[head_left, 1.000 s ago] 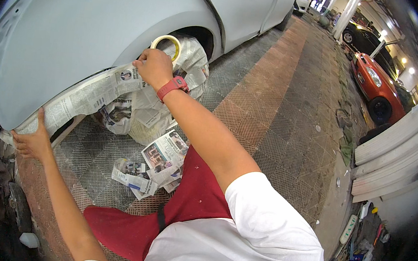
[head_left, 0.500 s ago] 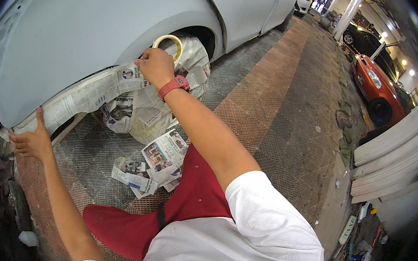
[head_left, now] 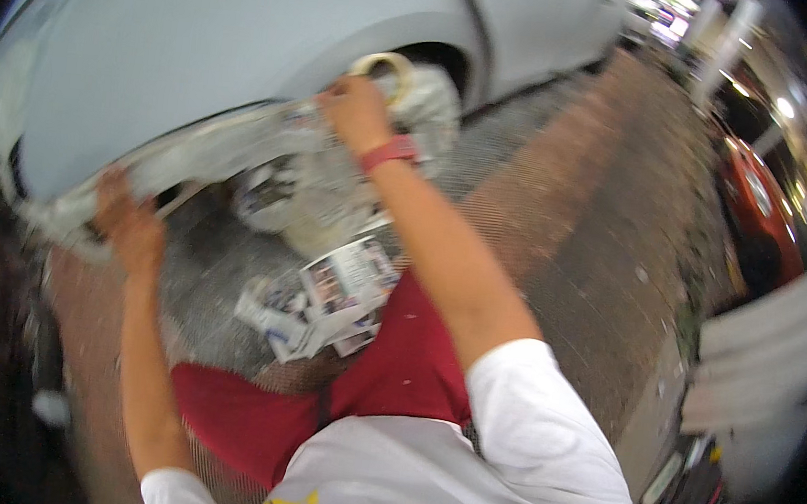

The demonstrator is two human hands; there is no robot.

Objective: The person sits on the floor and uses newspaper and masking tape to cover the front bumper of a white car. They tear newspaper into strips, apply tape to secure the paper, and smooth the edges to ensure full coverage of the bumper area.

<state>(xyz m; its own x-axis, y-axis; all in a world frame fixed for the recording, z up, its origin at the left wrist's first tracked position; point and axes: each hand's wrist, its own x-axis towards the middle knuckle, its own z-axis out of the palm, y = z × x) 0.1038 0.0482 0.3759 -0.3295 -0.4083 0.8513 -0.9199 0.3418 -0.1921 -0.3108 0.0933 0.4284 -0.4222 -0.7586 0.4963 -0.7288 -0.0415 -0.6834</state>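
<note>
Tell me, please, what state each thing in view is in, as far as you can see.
Left hand, at the newspaper strip, blurred
Right hand, curled beside the tape roll, exact grip unclear
Newspaper strip, running along the lower edge of the pale car
Tape roll, raised, partly behind the right hand
Paper bundle, crumpled
Loose papers, spread on the floor
Red watch, strapped on

Under the newspaper strip (head_left: 216, 147): open floor (head_left: 210, 247) between the left hand (head_left: 131, 222) and the paper-wrapped wheel (head_left: 433, 111).
Above the strip: blocked by the pale grey car panel (head_left: 201, 47).
Past the right hand (head_left: 356, 113): crowded by the tape roll (head_left: 403, 77), then the wheel.
Toward the red trousers (head_left: 404, 358): narrowed by loose newspaper sheets (head_left: 343, 287).
Right of the right forearm (head_left: 442, 246): wide, passable floor.
</note>
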